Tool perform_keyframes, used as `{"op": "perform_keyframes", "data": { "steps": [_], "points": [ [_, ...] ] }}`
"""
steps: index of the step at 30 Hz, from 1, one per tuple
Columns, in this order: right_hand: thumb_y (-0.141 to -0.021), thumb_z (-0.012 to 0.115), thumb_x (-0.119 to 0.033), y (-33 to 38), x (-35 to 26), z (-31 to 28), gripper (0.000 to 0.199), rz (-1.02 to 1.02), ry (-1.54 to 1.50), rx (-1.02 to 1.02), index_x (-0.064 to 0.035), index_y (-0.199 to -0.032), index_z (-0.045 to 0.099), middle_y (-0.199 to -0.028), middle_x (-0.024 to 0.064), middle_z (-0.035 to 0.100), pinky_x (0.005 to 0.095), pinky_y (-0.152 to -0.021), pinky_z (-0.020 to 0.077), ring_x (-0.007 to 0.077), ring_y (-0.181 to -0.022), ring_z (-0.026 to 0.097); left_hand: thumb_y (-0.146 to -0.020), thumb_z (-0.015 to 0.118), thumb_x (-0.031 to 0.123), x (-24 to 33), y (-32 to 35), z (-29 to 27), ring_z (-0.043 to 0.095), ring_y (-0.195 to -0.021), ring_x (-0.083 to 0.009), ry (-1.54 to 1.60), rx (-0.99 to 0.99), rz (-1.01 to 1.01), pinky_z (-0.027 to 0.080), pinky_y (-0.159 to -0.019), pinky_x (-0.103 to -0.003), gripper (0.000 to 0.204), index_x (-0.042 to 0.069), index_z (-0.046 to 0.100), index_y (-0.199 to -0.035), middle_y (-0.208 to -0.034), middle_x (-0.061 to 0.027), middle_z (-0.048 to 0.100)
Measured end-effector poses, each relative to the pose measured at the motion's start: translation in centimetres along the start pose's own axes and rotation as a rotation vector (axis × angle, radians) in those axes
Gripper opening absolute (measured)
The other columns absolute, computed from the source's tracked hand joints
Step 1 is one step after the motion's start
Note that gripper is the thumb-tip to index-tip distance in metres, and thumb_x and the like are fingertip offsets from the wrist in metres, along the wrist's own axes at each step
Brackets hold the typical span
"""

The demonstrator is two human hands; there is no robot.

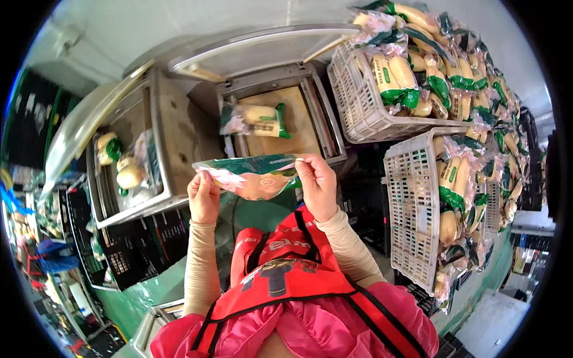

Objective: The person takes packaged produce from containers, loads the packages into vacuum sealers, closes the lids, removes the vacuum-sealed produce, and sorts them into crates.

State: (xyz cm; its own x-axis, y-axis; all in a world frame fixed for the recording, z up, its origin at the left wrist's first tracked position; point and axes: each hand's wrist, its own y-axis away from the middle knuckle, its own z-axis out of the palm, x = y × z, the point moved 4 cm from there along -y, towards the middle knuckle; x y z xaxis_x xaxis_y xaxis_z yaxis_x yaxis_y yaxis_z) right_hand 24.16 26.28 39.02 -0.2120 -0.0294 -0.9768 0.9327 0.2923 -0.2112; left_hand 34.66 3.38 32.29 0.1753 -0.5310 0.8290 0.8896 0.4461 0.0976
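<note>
Bag (253, 179) ran sideways from left hand (205, 198) to right hand (318, 186), each pinching one end, with the open machine (302, 116) beyond.

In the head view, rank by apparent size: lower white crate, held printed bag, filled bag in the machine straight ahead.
1. Lower white crate
2. Held printed bag
3. Filled bag
The held printed bag looks nearer the camera, so which bag is truly bigger is unsure.

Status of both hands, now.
Left hand: closed, pinching the left end of a flower-printed plastic bag.
Right hand: closed, pinching the right end of the same bag.
</note>
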Motion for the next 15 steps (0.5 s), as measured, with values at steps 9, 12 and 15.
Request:
{"op": "perform_keyframes", "data": {
  "steps": [9,12,15],
  "points": [
    [-0.088,0.054,-0.006,-2.7,10.6,-5.8,0.010,0.293,-0.023,0.124,-0.0003,-0.082,0.048,-0.062,0.0010,0.038,0.0219,-0.049,0.0300,0.0047,-0.059,0.034,-0.094,0.048,0.022,-11.0,-12.4,4.3,0.052,-0.062,-0.0083,-0.193,0.093,-0.191,0.044,-0.060,-0.024,0.022,0.006,0.058,-0.082,-0.072,0.0004,0.058],
    [-0.091,0.051,-0.009,-1.9,14.4,-5.4,0.012,0.452,-0.137,0.222,-0.0026,-0.082,0.047,-0.070,-0.0050,0.038,0.0187,-0.055,0.0312,0.0027,-0.064,0.034,-0.094,0.048,0.021,-12.0,-14.6,4.2,0.051,-0.059,-0.0081,-0.328,0.057,-0.250,0.042,-0.058,-0.023,0.024,0.006,0.057,-0.077,-0.071,0.0004,0.058],
    [-0.092,0.050,-0.012,-0.5,18.4,-3.3,0.010,0.562,-0.376,0.269,-0.0041,-0.085,0.047,-0.073,-0.0047,0.042,0.0178,-0.059,0.0333,0.0022,-0.067,0.036,-0.094,0.047,0.017,-11.9,-16.8,6.0,0.049,-0.058,-0.0074,-0.550,0.038,-0.298,0.039,-0.055,-0.022,0.025,0.005,0.054,-0.073,-0.064,0.0016,0.051]
  ]
}}
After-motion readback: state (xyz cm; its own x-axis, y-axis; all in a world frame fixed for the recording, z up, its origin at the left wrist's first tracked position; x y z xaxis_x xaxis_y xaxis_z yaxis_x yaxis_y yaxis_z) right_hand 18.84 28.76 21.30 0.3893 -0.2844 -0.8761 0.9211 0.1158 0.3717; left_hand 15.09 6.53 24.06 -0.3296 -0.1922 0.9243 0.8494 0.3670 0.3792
